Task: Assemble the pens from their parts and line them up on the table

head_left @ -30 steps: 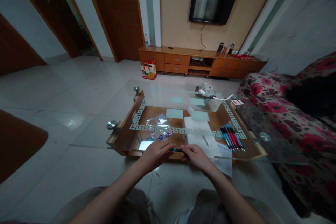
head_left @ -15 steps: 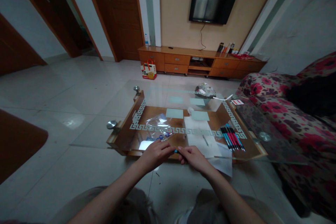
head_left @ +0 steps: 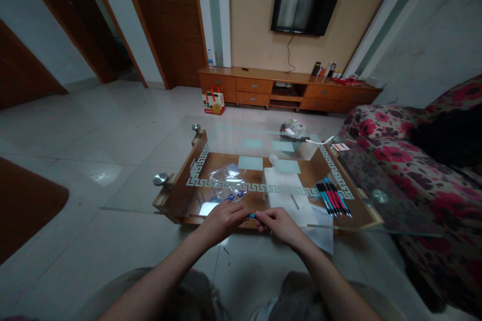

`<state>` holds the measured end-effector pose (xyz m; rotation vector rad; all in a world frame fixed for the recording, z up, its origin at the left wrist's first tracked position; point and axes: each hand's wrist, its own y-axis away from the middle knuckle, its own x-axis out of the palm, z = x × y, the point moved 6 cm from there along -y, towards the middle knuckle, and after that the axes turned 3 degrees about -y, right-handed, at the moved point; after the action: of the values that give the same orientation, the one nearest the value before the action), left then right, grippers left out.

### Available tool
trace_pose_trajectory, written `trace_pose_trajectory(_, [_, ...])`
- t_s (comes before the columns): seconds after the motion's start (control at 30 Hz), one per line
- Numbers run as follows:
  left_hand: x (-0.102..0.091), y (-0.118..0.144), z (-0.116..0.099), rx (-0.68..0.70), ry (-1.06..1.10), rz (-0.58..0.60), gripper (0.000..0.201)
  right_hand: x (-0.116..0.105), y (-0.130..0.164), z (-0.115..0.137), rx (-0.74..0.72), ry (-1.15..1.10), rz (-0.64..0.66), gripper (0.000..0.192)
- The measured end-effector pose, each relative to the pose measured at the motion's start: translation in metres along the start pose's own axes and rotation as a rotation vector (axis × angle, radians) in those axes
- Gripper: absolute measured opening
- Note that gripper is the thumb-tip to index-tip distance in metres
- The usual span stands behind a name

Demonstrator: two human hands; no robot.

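My left hand (head_left: 223, 220) and my right hand (head_left: 277, 224) meet over the near edge of a glass-topped coffee table (head_left: 176, 200). Both pinch one thin pen (head_left: 252, 215), of which only a short blue bit shows between the fingertips. Just beyond the left hand lies a clear plastic bag (head_left: 228, 183) with small blue parts. White paper sheets (head_left: 288, 193) lie beyond the right hand, with a small metal piece (head_left: 294, 201) on them. A row of several black, red and blue pens (head_left: 333, 198) lies to the right.
A flowered sofa (head_left: 422, 180) runs along the table's right side. A dish with wrapped items (head_left: 294, 129) sits at the table's far end. A wooden TV cabinet (head_left: 286, 89), a wall TV (head_left: 306, 5) and a gift bag (head_left: 213, 100) stand beyond open tiled floor.
My two hands have closed in on each other along the pen, so less of it shows between them than a second ago. Everything on the table has stayed put.
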<state>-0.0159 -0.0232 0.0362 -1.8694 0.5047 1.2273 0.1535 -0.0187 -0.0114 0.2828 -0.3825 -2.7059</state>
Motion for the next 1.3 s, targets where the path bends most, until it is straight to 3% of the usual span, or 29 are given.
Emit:
trace_pose_trajectory(0.8, [0.009, 0.004, 0.006, -0.037, 0.067, 0.055, 0.018, -0.002, 0.001, 0.008, -0.081, 0.144, -0.033, 0.044])
trace_pose_trajectory(1.3, [0.011, 0.005, 0.008, -0.054, 0.047, 0.071, 0.019, -0.013, -0.003, 0.002, -0.109, 0.102, -0.167, 0.03])
